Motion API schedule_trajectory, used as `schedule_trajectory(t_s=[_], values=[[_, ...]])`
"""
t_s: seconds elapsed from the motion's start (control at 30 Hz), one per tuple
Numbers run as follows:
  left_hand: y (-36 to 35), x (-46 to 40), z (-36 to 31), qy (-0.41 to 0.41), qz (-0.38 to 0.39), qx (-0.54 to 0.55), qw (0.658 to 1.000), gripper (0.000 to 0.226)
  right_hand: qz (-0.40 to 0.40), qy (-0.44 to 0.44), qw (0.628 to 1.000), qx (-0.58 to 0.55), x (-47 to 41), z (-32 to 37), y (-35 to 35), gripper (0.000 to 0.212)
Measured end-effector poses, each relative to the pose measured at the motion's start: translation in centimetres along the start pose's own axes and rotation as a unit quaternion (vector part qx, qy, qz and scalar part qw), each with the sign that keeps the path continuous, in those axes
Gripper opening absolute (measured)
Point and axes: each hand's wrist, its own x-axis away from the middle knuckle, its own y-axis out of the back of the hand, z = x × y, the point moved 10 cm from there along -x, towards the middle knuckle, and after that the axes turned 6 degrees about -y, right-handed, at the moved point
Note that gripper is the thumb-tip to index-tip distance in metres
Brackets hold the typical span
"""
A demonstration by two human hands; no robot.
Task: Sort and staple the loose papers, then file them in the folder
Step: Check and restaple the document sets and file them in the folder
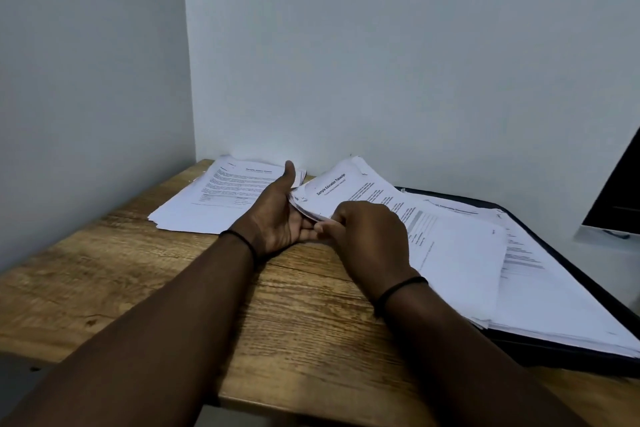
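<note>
At a wooden desk [145,288] in a bare corner, sorting is under way: the left hand [280,218], palm open, steadies the loose papers [450,253] overlapping the dark folder [540,352], while the right hand [367,239] pinches their corner. Next, lifting one sheet cleanly toward the sorted pile [221,201]; no stapler is visible.

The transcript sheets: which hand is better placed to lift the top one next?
The right hand: its fingers already pinch the corner of the transcript sheets, while the left hand only supports them from below.

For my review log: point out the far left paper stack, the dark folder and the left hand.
Left paper stack [221,199], head view, top sheet's printed middle.
Dark folder [568,355], head view, near edge below the papers.
Left hand [280,218], head view, open palm.
</note>
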Motion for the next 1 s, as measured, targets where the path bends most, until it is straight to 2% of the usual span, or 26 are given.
schedule_trajectory(t_s=[0.13,0.37,0.53,0.63,0.73,0.8,0.9,1.0], values=[[0.0,-0.2,0.2,-0.004,0.007,-0.015,1.0,0.084,0.013,-0.051,0.996,-0.069,-0.3,-1.5,-0.1,0.048],[0.3,-0.4,0.3,-0.01,0.014,-0.01,1.0,0.075,0.049,-0.104,0.973,-0.202,-0.3,-2.9,-1.4,0.034],[0.2,-0.2,0.2,-0.014,0.018,-0.02,1.0,0.064,0.061,-0.117,0.97,-0.203,-0.2,-3.0,-1.6,0.024],[0.4,-0.1,0.2,-0.022,-0.001,-0.029,0.999,0.05,0.038,-0.13,0.972,-0.192,-0.2,-3.3,-1.1,0.004],[0.9,-0.1,0.1,-0.032,-0.021,-0.027,0.999,0.041,-0.014,-0.124,0.974,-0.189,0.0,-3.2,0.2,0.036],[1.0,-0.1,0.0,-0.036,-0.028,-0.023,0.999,0.038,-0.058,-0.12,0.974,-0.185,0.1,-3.3,1.6,0.049],[1.1,0.0,-0.1,-0.041,-0.037,-0.018,0.998,0.033,-0.12,-0.133,0.968,-0.178,0.1,-4.0,3.0,0.045],[1.1,0.0,-0.1,-0.041,-0.039,-0.016,0.998,0.033,-0.144,-0.131,0.968,-0.161,-0.1,-4.1,3.1,0.038]])
